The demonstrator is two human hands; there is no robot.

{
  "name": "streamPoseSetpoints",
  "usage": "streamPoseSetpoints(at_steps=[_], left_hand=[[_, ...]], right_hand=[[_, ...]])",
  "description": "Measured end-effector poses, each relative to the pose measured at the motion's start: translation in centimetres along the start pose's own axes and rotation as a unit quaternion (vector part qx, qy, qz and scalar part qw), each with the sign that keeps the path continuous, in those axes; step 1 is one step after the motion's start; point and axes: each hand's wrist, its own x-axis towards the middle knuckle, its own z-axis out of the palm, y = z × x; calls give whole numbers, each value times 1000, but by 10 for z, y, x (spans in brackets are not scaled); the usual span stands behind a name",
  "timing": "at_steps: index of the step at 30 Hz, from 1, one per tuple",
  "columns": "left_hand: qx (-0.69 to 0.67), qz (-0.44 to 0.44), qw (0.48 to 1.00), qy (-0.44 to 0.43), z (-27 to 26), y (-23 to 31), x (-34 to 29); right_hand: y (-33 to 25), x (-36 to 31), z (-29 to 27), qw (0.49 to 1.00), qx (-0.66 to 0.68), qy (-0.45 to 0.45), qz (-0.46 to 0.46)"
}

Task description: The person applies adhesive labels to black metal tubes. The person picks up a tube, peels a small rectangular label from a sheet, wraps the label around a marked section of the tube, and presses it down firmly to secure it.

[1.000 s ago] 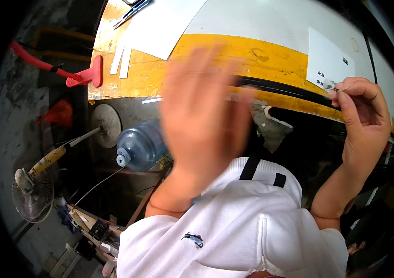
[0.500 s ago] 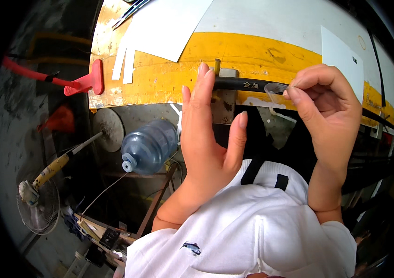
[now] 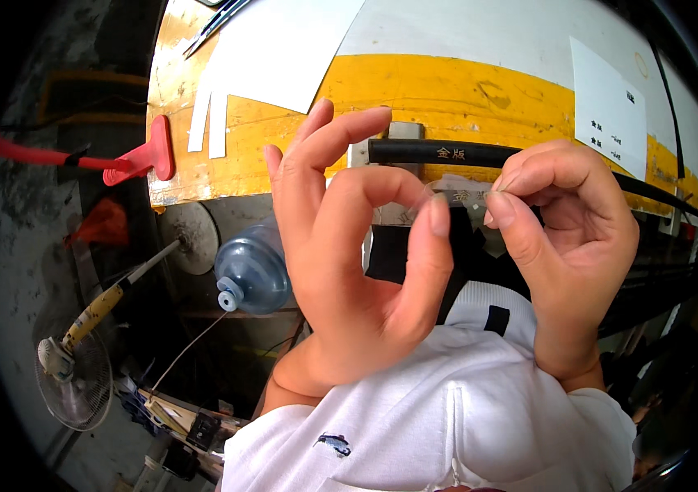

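A small strip of clear film (image 3: pixel 462 198) with light markings is stretched between my two hands. My left hand (image 3: pixel 357 238) pinches its left end between thumb and forefinger, the other fingers raised and spread. At the right end, my right hand (image 3: pixel 574 213) grips the film with thumb and fingertips. Just beyond the film, a black rod (image 3: pixel 402 152) with gold lettering lies along the table's near edge, its left end on a metal block (image 3: pixel 406 131). My right fingers hide part of the rod.
On the yellow and white table (image 3: pixel 447 90) lie a large white sheet (image 3: pixel 283 57), narrow paper strips (image 3: pixel 218 123), scissors (image 3: pixel 218 25) and a printed sheet (image 3: pixel 603 107). A red tool (image 3: pixel 160 152) rests at the left edge. Below stand a water jug (image 3: pixel 255 266) and a fan (image 3: pixel 74 373).
My left hand has turned from a flat, upright pose and now pinches the film's free end. The film has come nearer to me, off the rod, and is drawn out straight.
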Motion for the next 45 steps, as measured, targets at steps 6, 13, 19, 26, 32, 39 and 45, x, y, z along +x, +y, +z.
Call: streamPoseSetpoints(at_steps=[6,13,19,26,32,39,45], left_hand=[[17,2,1000,5,5,-3,0],[48,22,999,9,9,-9,6],[105,-1,994,-23,13,-14,11],[122,-16,992,-42,20,-18,13],[85,-5,995,-49,21,-26,12],[63,2,997,-52,21,-30,12],[32,6,999,-41,25,-33,12]], right_hand=[[1,-1,-2,1000,-13,-3,11],[7,4,3,994,-98,36,-40],[25,11,10,982,-166,65,-62],[33,12,11,973,-214,62,-53],[33,14,13,965,-247,58,-63],[36,13,14,961,-256,58,-86],[41,13,12,958,-257,45,-117]])
